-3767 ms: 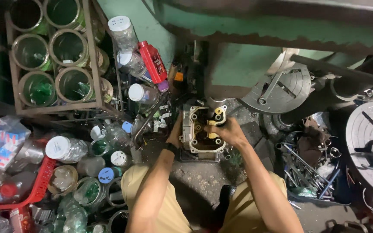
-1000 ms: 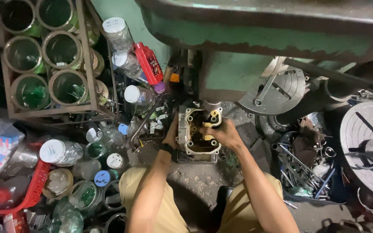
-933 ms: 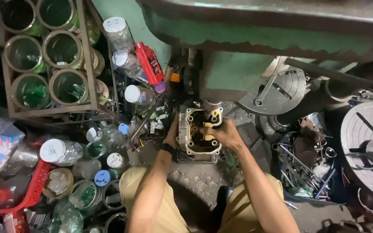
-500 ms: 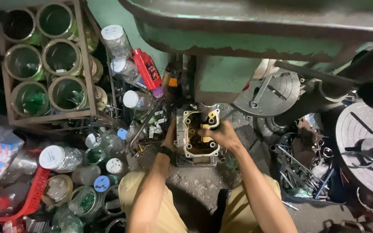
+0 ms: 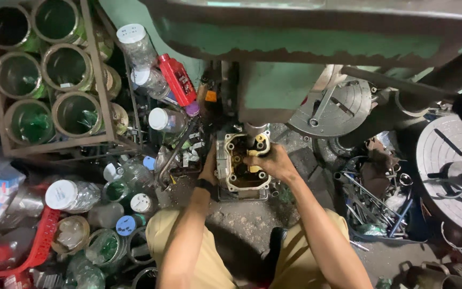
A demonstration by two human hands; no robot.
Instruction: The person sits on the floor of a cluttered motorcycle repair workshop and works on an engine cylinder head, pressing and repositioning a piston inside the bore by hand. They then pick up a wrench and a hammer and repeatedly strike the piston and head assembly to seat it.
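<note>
A grimy metal engine part (image 5: pixel 240 182), boxy with round bolt holes and an open cavity, sits on the dirty floor between my knees. My left hand (image 5: pixel 209 167) grips its left side; a dark band is on that wrist. My right hand (image 5: pixel 271 160) rests over its upper right corner, fingers curled on the rim and reaching into the cavity. Whether those fingers hold a small item is hidden. A green machine base (image 5: pixel 274 91) stands just beyond the part.
A metal rack of green glass jars (image 5: pixel 49 80) stands at the left, with plastic jars, a red bottle (image 5: pixel 177 79) and a red basket (image 5: pixel 38 246) around it. Round metal plates (image 5: pixel 338 107) and loose tools (image 5: pixel 372 203) lie on the right.
The view has drifted slightly, so the engine part sits a little lower in frame. Both hands stay on it, with the right hand shifting slightly at its top right.
</note>
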